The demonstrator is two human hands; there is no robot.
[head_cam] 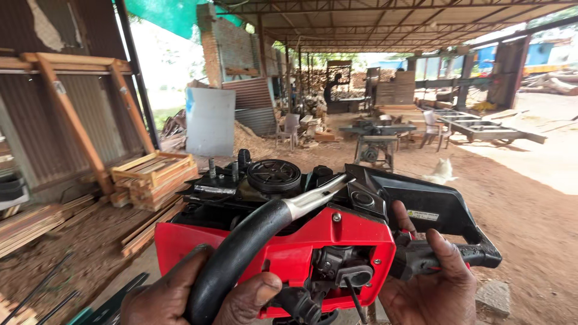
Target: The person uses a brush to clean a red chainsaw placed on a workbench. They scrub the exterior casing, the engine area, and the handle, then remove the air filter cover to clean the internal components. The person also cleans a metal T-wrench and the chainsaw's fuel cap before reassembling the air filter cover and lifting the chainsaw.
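A red and black chainsaw body (313, 241) fills the lower middle of the head view, its engine parts bare on top. My left hand (186, 295) is wrapped around its curved black front handle (241, 247). My right hand (430, 283) grips the black rear handle (457, 253) at the right, thumb on top. A round black cap (274, 174) sits on the upper side of the machine.
Stacked wooden frames (153, 174) and planks lie at left beside a corrugated wall. A table saw (376, 138), chairs and a long frame (481, 129) stand farther back on the dirt floor. A white animal (442, 171) sits at mid right. A person stands far off.
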